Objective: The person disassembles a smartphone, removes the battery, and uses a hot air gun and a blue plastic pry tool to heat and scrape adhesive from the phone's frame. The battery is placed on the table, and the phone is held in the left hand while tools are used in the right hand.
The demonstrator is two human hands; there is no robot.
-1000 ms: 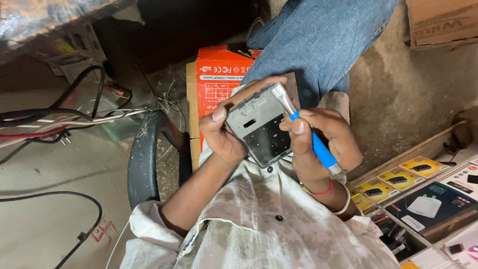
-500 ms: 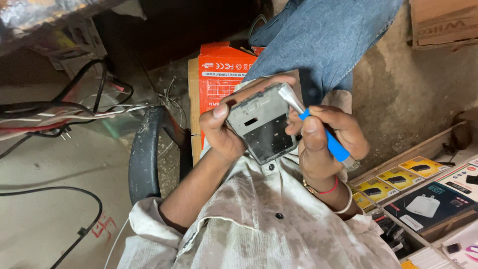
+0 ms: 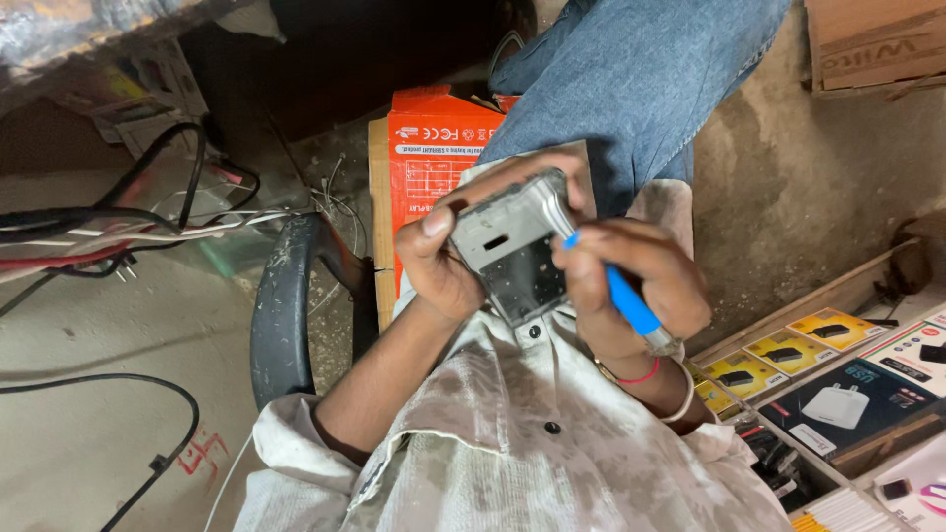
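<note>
Gripping grey phone frame (image 3: 512, 258) w/ left hand (image 3: 443, 266), blue screwdriver (image 3: 621, 296) in right hand (image 3: 641, 286).

My left hand (image 3: 443, 266) raised before chest, fingers curled in grip, thumb up. My right hand (image 3: 631, 286) beside it, fingers pinched closed, wrist bent.

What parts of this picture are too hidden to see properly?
All in the head view:
- The blue-handled tool's tip: lost where it meets the grey device under the right hand's fingers.
- The device's far side: covered by the left hand's grip.
- The orange box: partly behind hands and a jeans-clad leg.
- The cardboard box: cut by the top edge.
</note>
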